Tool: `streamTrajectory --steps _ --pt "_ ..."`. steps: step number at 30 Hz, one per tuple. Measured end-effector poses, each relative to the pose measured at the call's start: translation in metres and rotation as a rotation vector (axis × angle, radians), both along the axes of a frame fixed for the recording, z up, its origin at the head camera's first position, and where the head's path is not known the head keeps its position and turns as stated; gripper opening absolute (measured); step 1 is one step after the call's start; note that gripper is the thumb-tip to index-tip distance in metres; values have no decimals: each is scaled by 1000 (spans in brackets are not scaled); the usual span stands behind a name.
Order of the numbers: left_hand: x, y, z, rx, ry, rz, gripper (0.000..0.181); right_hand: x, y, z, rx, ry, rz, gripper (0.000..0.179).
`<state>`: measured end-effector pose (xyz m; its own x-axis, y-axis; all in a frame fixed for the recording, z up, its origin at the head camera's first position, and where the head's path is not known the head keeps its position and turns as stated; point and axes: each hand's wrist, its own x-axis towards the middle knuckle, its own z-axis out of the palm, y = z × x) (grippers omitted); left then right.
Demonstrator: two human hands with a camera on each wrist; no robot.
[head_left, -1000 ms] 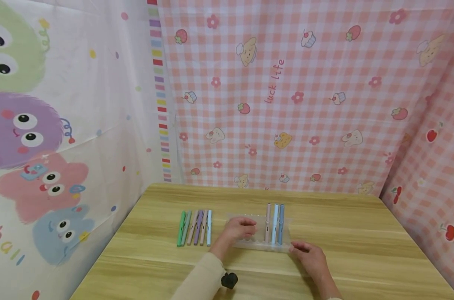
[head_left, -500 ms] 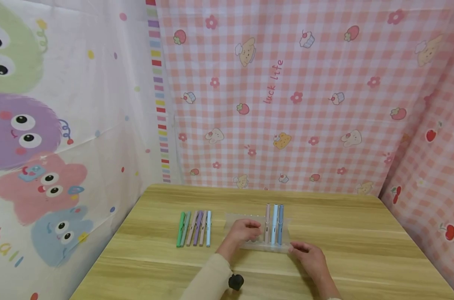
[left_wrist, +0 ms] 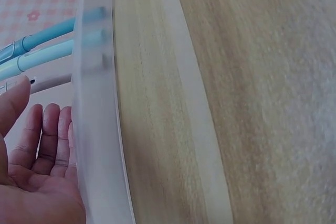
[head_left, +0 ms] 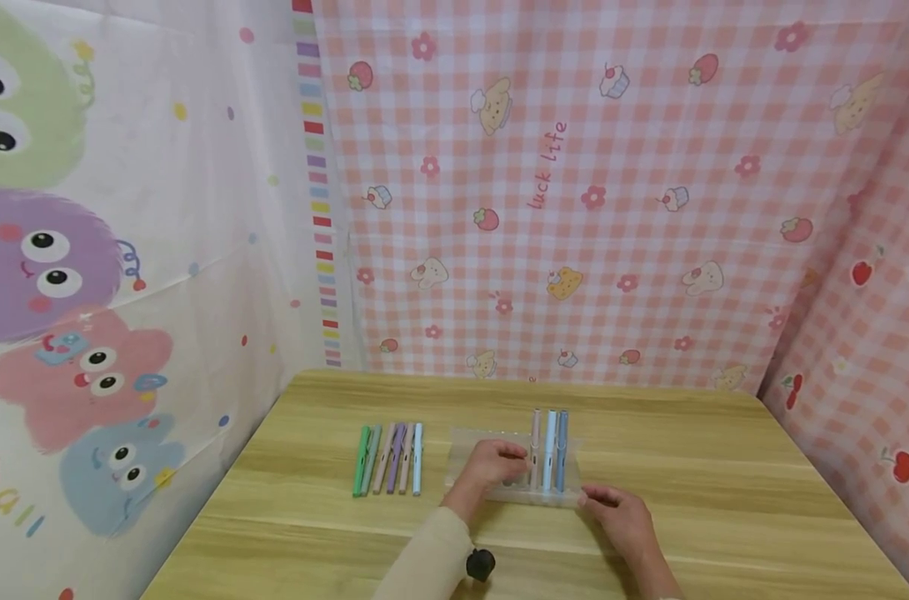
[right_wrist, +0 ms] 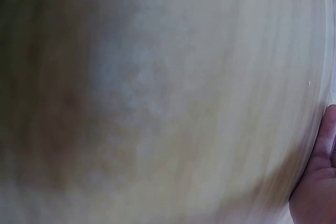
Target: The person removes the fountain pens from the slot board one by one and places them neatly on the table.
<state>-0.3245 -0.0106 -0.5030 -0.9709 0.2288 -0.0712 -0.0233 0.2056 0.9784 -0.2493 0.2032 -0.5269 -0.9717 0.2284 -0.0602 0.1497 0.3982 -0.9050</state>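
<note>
A frosted clear plastic pen stand [head_left: 465, 454] lies on the table, with a mauve pen [head_left: 536, 446], a light blue pen [head_left: 551, 450] and a darker blue pen [head_left: 562, 450] set side by side in its right part. My left hand [head_left: 491, 462] is over the stand, just left of the mauve pen. Its fingers [left_wrist: 50, 135] are loosely bent and hold nothing in the left wrist view; whether they touch the pen I cannot tell. At the stand's near right corner, my right hand [head_left: 622, 517] pinches the edge with thumb and fingertips. Only part of that hand shows in the right wrist view.
Left of the stand lies a row of several capped pens: green [head_left: 361, 461], grey-green, mauve, purple [head_left: 397, 458] and light blue [head_left: 417, 458]. Wood-grain table [head_left: 312, 533] surrounds them. Patterned cloths [head_left: 574, 208] hang behind and at both sides.
My left hand has shifted a little to the right across the stand, toward the mauve pen. The right hand stays at the corner, and the pens have not moved.
</note>
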Motion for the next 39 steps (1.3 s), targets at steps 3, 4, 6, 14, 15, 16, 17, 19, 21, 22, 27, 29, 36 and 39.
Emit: streamTrajectory --steps 3,4,6,14,15,16,17,19,21,22,27,29,36,39 --pt "0 2 0 -14 3 5 17 0 0 0 3 1 -2 24" --pt "0 2 1 -19 7 5 17 0 0 -1 2 2 -2 24" --pt "1 4 2 -18 12 5 17 0 0 -1 0 5 -3 24" --pt "1 10 1 -71 9 -1 14 0 -1 -1 -9 9 -4 23" --pt "0 10 1 -84 12 -2 14 0 -2 -1 -11 8 -5 23" --pt "0 11 0 -89 13 -1 13 0 -2 -1 -12 5 -5 24" --pt "0 11 0 -93 13 0 13 0 -2 -1 -12 4 -6 24" --pt "0 11 0 -90 6 2 13 0 -2 -1 -18 4 -6 24" --pt "-1 12 1 -82 4 2 12 0 -1 -1 -15 3 -3 24" --pt "-1 12 1 -74 8 3 12 0 -1 -1 -8 5 -3 23" --pt "-3 13 3 -38 32 11 9 0 1 -2 12 6 2 24" --pt "-2 13 4 -21 41 12 9 -1 2 -3 -1 3 6 24" --pt "0 8 14 99 73 0 13 0 3 -4 26 0 12 27" --pt "0 4 20 121 59 0 13 0 2 -3 16 0 20 27"
